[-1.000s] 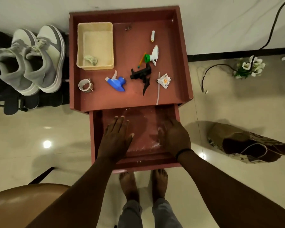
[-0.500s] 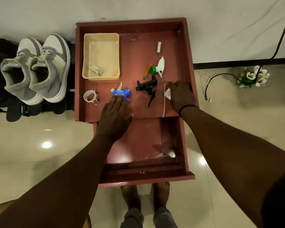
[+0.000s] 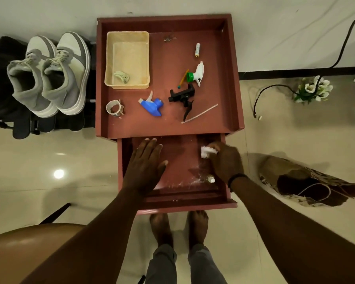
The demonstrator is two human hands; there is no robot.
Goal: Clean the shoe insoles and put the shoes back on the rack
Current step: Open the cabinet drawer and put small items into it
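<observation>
A pair of grey and white sneakers (image 3: 49, 74) stands on a dark rack (image 3: 0, 83) at the left. In front of me is a red-brown cabinet top (image 3: 213, 119) with its drawer (image 3: 182, 199) pulled out. My left hand (image 3: 145, 167) lies flat, fingers straight, on the drawer's floor. My right hand (image 3: 225, 160) is at the drawer's right side and pinches a small white crumpled packet (image 3: 205, 151). White powder (image 3: 193, 179) is scattered on the drawer floor, and a small white cap or bottle (image 3: 210, 178) lies near my right wrist.
On the cabinet top lie a cream tray (image 3: 127, 58) with a rag, a tape roll (image 3: 114, 108), a blue sprayer head (image 3: 152, 104), a black clamp (image 3: 182, 97), a white-green sprayer head (image 3: 196, 75) and a thin tube (image 3: 200, 113). A brown paper bag (image 3: 307, 181), a cable (image 3: 264, 93) and flowers (image 3: 312, 89) are on the floor at the right.
My right hand picked the white packet off the cabinet top and brought it down into the drawer's right side. My left hand slid back from the top's front edge onto the drawer floor.
</observation>
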